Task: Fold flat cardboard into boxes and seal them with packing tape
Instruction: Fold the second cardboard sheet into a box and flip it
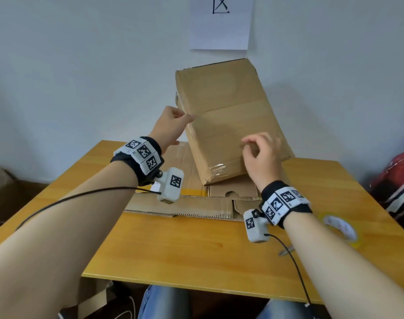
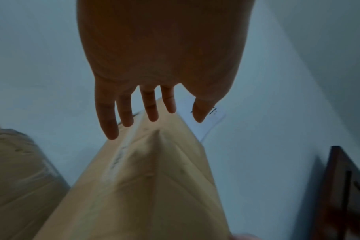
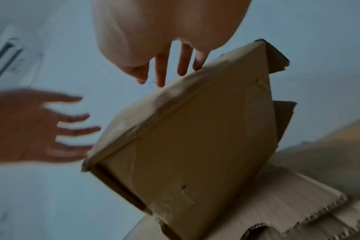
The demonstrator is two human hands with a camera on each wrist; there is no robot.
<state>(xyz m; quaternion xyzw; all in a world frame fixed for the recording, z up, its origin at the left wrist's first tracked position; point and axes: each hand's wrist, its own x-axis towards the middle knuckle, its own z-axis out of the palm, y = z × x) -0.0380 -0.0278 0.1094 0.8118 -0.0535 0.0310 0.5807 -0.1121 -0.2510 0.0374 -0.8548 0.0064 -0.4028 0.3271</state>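
Observation:
A brown cardboard box [image 1: 231,116], its seams taped, stands tilted on one lower edge and leans away toward the wall. It rests on flat cardboard sheets [image 1: 185,206] on the table. My left hand [image 1: 175,122] is at the box's left edge; in the left wrist view its fingers [image 2: 146,104] are straight and spread just above the box [image 2: 144,186]. My right hand [image 1: 258,148] hovers over the box's near face with loosely bent fingers. In the right wrist view the fingertips [image 3: 160,76] meet the taped edge of the box [image 3: 195,138]. Neither hand holds anything.
The orange wooden table [image 1: 185,249] carries a roll of clear packing tape [image 1: 341,229] at the right, with a small metal tool [image 1: 286,250] beside it. A red object [image 1: 401,171] sits off the table's right side. More cardboard [image 1: 92,298] lies under the table.

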